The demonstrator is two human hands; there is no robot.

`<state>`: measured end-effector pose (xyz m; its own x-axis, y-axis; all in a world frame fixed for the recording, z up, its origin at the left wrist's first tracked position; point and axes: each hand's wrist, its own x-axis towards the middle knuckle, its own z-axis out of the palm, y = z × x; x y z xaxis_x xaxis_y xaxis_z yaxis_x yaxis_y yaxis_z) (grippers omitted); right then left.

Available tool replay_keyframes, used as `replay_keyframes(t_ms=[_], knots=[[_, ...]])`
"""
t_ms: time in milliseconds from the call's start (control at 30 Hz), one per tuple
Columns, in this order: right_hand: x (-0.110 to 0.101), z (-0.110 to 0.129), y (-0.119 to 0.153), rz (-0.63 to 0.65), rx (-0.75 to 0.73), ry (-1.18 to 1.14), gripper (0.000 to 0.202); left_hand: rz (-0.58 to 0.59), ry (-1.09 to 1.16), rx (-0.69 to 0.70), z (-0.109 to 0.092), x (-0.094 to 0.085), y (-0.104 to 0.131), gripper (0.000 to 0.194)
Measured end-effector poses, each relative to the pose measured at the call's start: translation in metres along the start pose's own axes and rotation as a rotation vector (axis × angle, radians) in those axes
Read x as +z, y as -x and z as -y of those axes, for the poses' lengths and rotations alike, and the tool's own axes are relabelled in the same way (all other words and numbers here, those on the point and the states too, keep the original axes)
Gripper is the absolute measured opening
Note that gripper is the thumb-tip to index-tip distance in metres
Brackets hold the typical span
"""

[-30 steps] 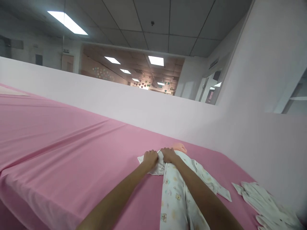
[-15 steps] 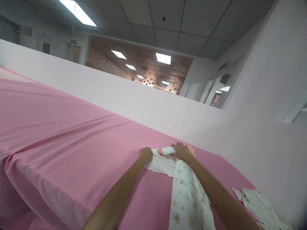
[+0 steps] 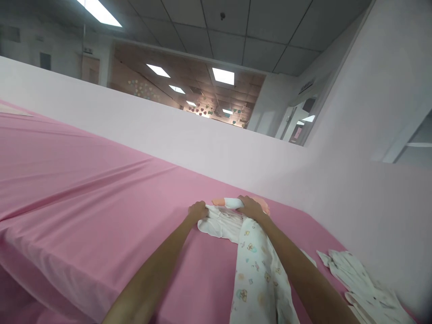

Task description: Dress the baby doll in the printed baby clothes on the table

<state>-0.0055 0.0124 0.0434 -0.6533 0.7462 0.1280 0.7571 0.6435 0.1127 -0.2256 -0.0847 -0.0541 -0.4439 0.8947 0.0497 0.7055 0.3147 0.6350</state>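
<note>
A doll lies on the pink-covered table, its head (image 3: 261, 203) partly hidden behind my right hand (image 3: 251, 208). That hand is closed around the doll's white-sleeved arm (image 3: 232, 203); the bare doll hand (image 3: 218, 202) sticks out to the left. My left hand (image 3: 198, 211) grips the edge of a white garment (image 3: 221, 223), which is stretched between my hands below the doll's arm. A white cloth printed with small bears (image 3: 258, 274) covers the doll's lower part and runs toward me, beside my right forearm.
Another white garment (image 3: 362, 283) lies crumpled at the table's right. The pink sheet (image 3: 101, 202) has folds on the left. A white wall (image 3: 209, 148) with a window above runs along the table's far edge.
My left hand has pulled the white garment's edge slightly away from the doll's arm. More of the doll's bare hand shows now, and the view has shifted a little.
</note>
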Motion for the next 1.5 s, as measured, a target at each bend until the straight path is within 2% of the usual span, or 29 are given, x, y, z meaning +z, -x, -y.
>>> replay_keyframes(t_ms=[233, 367, 467, 567, 633, 700, 767, 867, 933, 1000, 1133, 1233, 1267, 1367, 1500], knots=[[0.013, 0.028, -0.007, 0.028, 0.029, 0.022, 0.047, 0.232, 0.371, 0.090, -0.002, -0.007, 0.005, 0.026], [0.021, 0.042, -0.004, 0.023, 0.024, -0.020, 0.057, 0.263, 0.484, 0.057, 0.000, -0.006, 0.009, 0.023], [0.020, 0.039, 0.008, -0.004, -0.017, -0.104, 0.060, 0.263, 0.461, 0.028, 0.002, -0.005, 0.009, 0.024], [0.017, 0.011, 0.033, -0.088, 0.044, -0.185, 0.051, 0.262, 0.412, 0.022, 0.005, -0.005, 0.008, 0.028], [0.016, -0.023, 0.061, -0.166, 0.216, -0.211, 0.045, 0.232, 0.396, 0.003, 0.009, -0.007, 0.006, 0.025], [0.020, -0.063, 0.096, -0.219, 0.453, -0.222, 0.045, 0.191, 0.392, -0.011, 0.015, -0.010, 0.003, 0.018], [0.029, -0.100, 0.134, -0.209, 0.667, -0.229, 0.048, 0.095, 0.381, -0.013, 0.020, -0.016, -0.002, 0.016], [0.051, -0.140, 0.180, -0.159, 0.876, -0.274, 0.051, -0.180, 0.300, -0.026, 0.014, -0.022, -0.007, 0.024], [0.066, -0.152, 0.197, -0.132, 0.922, -0.326, 0.050, -0.322, 0.193, 0.021, -0.007, -0.020, -0.005, 0.025], [0.078, -0.158, 0.202, -0.126, 0.913, -0.378, 0.046, -0.362, 0.098, 0.173, -0.041, -0.012, 0.002, 0.025], [0.092, -0.161, 0.199, -0.170, 0.853, -0.452, 0.035, -0.208, 0.011, 0.579, -0.135, 0.021, 0.025, 0.026], [0.098, -0.164, 0.199, -0.210, 0.807, -0.495, 0.028, 0.039, -0.160, 0.827, -0.199, 0.050, 0.038, 0.032], [0.099, -0.167, 0.199, -0.226, 0.798, -0.510, 0.026, 0.117, -0.263, 0.850, -0.215, 0.059, 0.039, 0.034], [0.098, -0.181, 0.205, -0.297, 0.824, -0.551, 0.024, 0.234, -0.478, 0.830, -0.241, 0.084, 0.038, 0.035], [0.092, -0.213, 0.220, -0.424, 1.012, -0.557, 0.034, 0.261, -0.624, 0.783, -0.240, 0.101, 0.029, 0.033]])
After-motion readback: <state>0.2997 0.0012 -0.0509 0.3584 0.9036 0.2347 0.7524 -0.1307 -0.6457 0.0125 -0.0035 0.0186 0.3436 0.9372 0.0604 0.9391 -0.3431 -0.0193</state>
